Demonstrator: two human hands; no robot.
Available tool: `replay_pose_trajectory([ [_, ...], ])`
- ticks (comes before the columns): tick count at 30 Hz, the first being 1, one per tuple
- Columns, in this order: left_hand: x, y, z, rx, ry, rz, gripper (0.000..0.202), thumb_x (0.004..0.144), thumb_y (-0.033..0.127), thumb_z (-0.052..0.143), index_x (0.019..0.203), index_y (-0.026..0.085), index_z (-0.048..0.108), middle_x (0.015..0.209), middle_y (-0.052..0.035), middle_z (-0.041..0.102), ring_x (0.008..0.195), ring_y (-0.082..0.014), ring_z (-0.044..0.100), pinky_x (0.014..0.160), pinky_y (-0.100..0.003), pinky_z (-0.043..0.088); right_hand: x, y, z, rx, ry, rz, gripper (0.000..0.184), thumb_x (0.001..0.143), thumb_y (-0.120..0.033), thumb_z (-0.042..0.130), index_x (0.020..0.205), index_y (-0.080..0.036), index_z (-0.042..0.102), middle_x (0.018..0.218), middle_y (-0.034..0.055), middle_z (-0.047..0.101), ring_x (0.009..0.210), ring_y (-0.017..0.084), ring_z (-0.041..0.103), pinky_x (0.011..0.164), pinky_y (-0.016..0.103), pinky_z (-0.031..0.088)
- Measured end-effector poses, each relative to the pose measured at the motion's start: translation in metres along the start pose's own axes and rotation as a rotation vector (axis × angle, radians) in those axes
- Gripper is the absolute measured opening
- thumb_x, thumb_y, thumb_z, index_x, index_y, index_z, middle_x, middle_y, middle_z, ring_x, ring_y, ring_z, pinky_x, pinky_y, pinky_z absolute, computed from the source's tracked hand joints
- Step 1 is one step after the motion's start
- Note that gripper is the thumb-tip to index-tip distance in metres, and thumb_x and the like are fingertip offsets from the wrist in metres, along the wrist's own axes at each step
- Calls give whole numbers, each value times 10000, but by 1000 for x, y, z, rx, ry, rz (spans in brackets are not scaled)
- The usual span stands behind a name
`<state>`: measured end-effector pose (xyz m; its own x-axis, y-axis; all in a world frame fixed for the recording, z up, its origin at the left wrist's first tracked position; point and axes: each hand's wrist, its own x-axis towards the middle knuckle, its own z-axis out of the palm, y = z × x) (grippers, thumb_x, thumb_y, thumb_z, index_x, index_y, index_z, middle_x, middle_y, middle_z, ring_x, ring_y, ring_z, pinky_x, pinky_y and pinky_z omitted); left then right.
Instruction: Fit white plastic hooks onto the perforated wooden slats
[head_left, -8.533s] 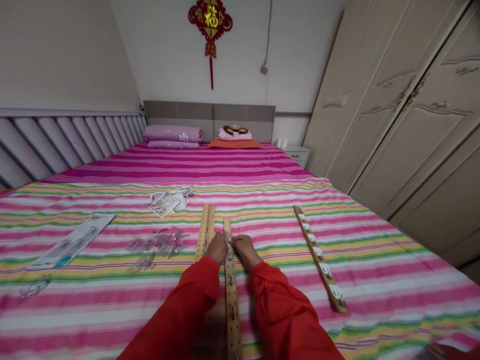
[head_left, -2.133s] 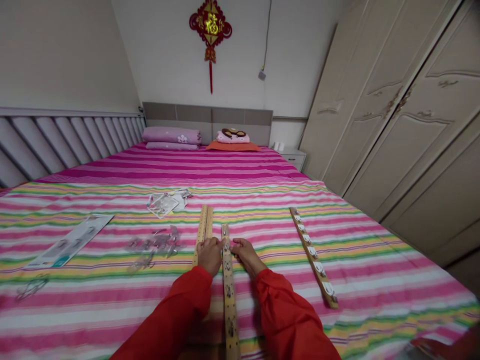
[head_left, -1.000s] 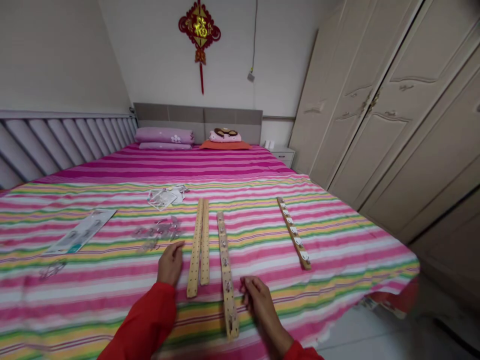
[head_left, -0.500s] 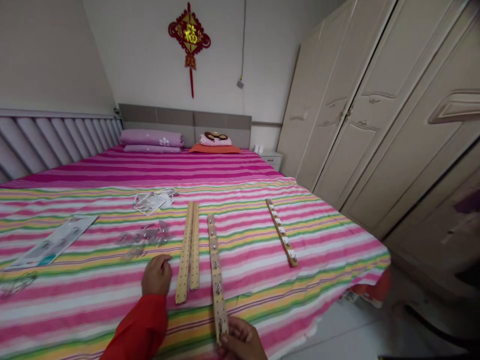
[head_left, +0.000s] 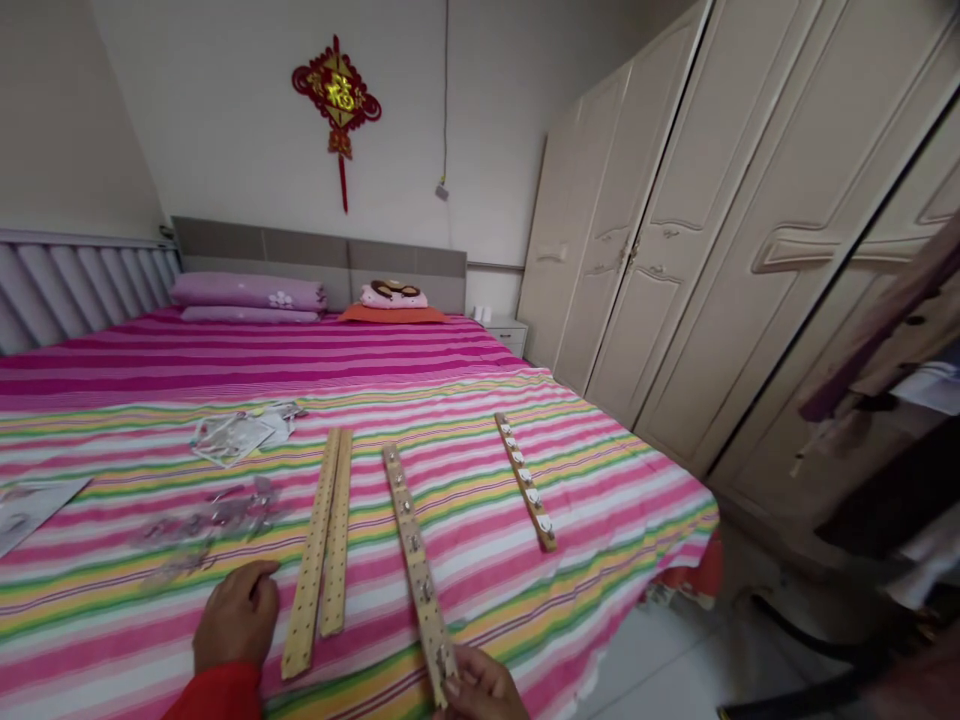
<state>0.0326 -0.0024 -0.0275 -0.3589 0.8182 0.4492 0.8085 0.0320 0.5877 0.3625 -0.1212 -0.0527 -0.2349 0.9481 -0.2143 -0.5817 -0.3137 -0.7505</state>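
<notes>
My right hand [head_left: 486, 688] grips the near end of a wooden strip [head_left: 417, 560] that carries a row of small metal earrings or ring-like pieces. The strip slants away across the striped sheet. My left hand [head_left: 238, 612], below a red sleeve, rests on the sheet with its fingers curled; nothing shows in it, though its underside is hidden. Between the hands lie two bare wooden strips with rows of holes, a longer one [head_left: 309, 560] and a shorter one [head_left: 337, 540]. Farther right is another strip [head_left: 525, 480] bearing white pieces.
Clear plastic packets [head_left: 217, 525] lie beyond my left hand, with white cards and packaging [head_left: 244, 432] behind them. A flat pack [head_left: 37, 508] is at the left edge. Pillows [head_left: 247, 292] rest by the headboard [head_left: 300, 252]. Wardrobes [head_left: 690, 250] line the right side.
The view has turned to the right, so the bed and its things sit farther left. My right hand keeps hold of the strip's near end, which has slid slightly toward me.
</notes>
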Motion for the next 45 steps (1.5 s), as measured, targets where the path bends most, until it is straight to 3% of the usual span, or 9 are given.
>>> replay_pose_trajectory([
  [3,1,1,-2,-14,-14,-18,236,670,321,474,805,250,654,916,-44,688,882,-258,612,786,-371,485,3,-28,-9,-12,73,-86,431,572,-348,867,928,-146,734,698,42,688,482,134,626,413,196,414],
  [9,1,5,-3,-15,-3,-39,239,661,345,457,784,251,639,893,-55,680,869,-265,613,808,-390,487,10,-86,-26,-29,261,-180,364,571,-306,875,860,-139,730,690,23,664,537,133,652,448,187,458],
  [14,0,8,-2,-23,13,-20,236,660,339,444,789,247,620,863,-64,668,866,-277,614,851,-419,482,19,-111,-41,-28,321,-242,358,542,-306,892,820,-149,730,691,12,660,561,133,660,445,178,474],
  [25,7,-18,3,69,-132,-70,279,705,342,481,874,229,672,981,-79,683,907,-274,603,801,-399,491,32,-123,-54,19,363,-256,356,519,-246,904,805,-116,736,669,32,696,575,145,683,516,198,542],
  [30,5,-14,4,77,-60,-70,252,713,316,467,848,237,664,942,-60,680,872,-253,596,811,-391,481,31,-124,-55,54,403,-243,363,471,-279,924,733,-100,747,657,45,719,579,133,686,527,170,546],
  [45,5,-15,3,98,-88,-32,245,726,319,471,856,241,663,966,-61,684,907,-261,611,800,-385,501,33,-127,-71,22,498,-239,381,428,-288,937,679,-89,731,589,72,719,544,142,692,487,145,550],
])
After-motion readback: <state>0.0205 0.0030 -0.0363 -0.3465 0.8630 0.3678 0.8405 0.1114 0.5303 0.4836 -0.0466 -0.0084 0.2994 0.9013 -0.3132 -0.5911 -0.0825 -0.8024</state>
